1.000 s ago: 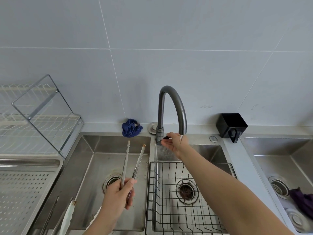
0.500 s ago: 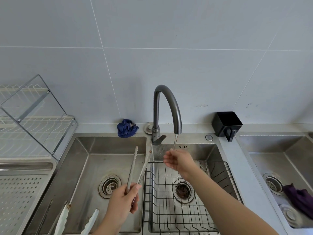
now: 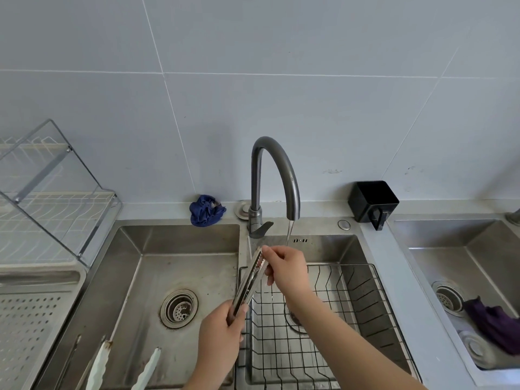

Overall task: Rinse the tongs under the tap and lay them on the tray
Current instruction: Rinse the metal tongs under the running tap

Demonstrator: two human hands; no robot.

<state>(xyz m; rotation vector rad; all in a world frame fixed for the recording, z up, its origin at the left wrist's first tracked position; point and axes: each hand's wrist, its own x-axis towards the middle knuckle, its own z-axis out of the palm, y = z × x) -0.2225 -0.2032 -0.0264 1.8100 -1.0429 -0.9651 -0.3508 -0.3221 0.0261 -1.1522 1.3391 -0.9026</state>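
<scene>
Steel double sink [image 3: 135, 249] set against a grey tiled wall [image 3: 281, 80]; wire basket [image 3: 365, 288] fills the right basin. Tap [image 3: 277, 175] runs a thin stream. Tongs [image 3: 249, 280], arms together, lie over the basin divider: left hand [image 3: 222, 330] clenches the handle end, right hand [image 3: 287, 270] pinches the tips (just left of the stream). Perforated tray [image 3: 28, 322] sits far left.

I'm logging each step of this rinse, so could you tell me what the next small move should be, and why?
Probably shift the tongs a little to the right, under the water falling from the tap. The left hand holds their handle end and the right hand pinches the tips, but the stream appears to fall just right of the tips, behind the right hand.
</scene>
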